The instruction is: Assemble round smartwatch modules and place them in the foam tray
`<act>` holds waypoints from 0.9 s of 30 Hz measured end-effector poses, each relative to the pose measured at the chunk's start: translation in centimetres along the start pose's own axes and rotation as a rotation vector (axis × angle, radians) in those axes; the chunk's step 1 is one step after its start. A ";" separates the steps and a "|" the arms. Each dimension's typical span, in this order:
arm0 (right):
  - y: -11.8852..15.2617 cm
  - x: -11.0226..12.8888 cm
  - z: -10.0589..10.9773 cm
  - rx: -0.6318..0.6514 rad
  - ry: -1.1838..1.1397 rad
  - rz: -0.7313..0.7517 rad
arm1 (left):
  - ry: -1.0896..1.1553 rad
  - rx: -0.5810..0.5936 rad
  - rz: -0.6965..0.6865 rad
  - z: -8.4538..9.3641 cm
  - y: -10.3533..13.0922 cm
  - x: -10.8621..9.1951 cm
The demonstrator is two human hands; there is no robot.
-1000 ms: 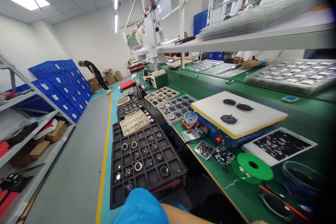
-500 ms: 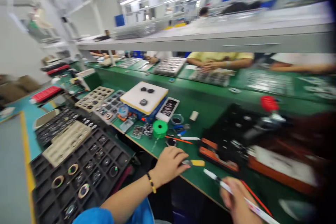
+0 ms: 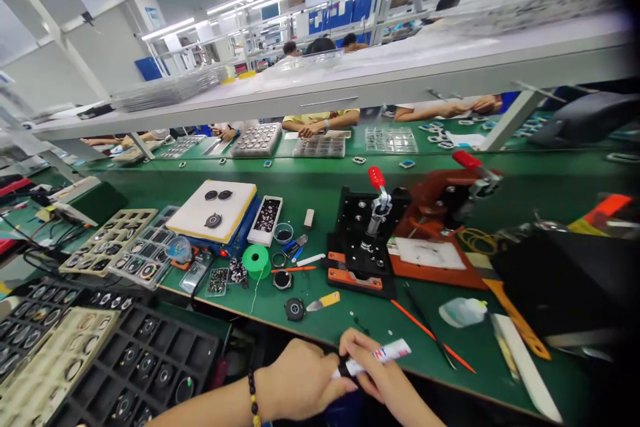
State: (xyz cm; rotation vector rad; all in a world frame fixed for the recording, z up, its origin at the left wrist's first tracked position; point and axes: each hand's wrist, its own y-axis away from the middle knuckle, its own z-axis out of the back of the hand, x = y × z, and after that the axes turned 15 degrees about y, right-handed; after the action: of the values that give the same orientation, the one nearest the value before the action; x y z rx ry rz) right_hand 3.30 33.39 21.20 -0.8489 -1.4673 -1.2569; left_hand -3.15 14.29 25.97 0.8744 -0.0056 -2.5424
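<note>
Both hands meet at the table's front edge around a white marker pen [image 3: 393, 351] with a black part. My left hand [image 3: 300, 377], with a beaded bracelet at the wrist, has its fingers closed at the pen's black end. My right hand [image 3: 373, 370] is wrapped round the white barrel, whose far end points right. Just beyond the hands, a round dark watch part [image 3: 295, 309] lies on the green table [image 3: 360, 310] beside a yellow-handled tool [image 3: 327, 300].
Black and red toggle clamp presses [image 3: 367, 233] stand ahead. To the left are a compartment tray [image 3: 185, 340], a white-topped box [image 3: 200, 203] and a green spool [image 3: 256, 260]. A brush [image 3: 515, 313] and a bottle [image 3: 463, 312] lie right. Co-workers' hands show beyond.
The view has turned to the right. My hands have come together at the pen, which my right hand held apart before. My left hand has left the yellow-handled tool, now beside the round part.
</note>
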 end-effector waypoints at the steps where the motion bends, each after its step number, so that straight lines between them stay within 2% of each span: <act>1: 0.3 0.3 0.0 0.027 -0.004 0.001 | 0.074 0.032 -0.014 0.1 0.2 0.0; 5: 1.5 1.9 0.9 0.093 -0.034 0.046 | 0.585 0.187 -0.010 0.5 1.3 -0.6; 7: 1.9 2.6 2.3 0.025 -0.046 0.067 | 0.799 0.263 0.064 1.1 1.7 -0.8; 8: 2.0 2.7 3.1 -0.033 -0.044 0.076 | 0.853 0.256 0.109 1.4 1.8 -0.7; 10: 1.9 2.8 4.4 -0.161 -0.052 0.093 | 0.825 0.094 0.194 2.4 1.4 -0.2; 12: 1.4 2.5 5.1 -0.278 -0.103 0.117 | 0.610 -0.181 0.261 3.5 0.1 1.0; 14: 0.7 2.1 5.0 -0.376 -0.184 0.146 | 0.334 -0.387 0.321 4.4 -1.6 2.5; 17: -0.4 1.7 4.2 -0.451 -0.281 0.187 | 0.114 -0.497 0.312 4.9 -3.9 4.5; 20: -1.1 1.6 3.5 -0.469 -0.323 0.203 | 0.070 -0.609 0.207 4.4 -4.2 5.6; 24: -1.3 1.1 3.5 -0.477 -0.319 0.207 | 0.062 -0.770 0.123 1.9 -1.5 6.2; 27: -1.5 0.9 3.7 -0.473 -0.268 0.211 | 0.062 -0.785 0.103 0.0 0.7 6.6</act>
State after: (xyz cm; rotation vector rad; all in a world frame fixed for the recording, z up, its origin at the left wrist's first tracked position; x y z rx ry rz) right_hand 0.83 36.55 21.72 -1.4955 -1.2531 -1.3883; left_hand -7.52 10.91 22.24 0.5989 0.8733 -2.1241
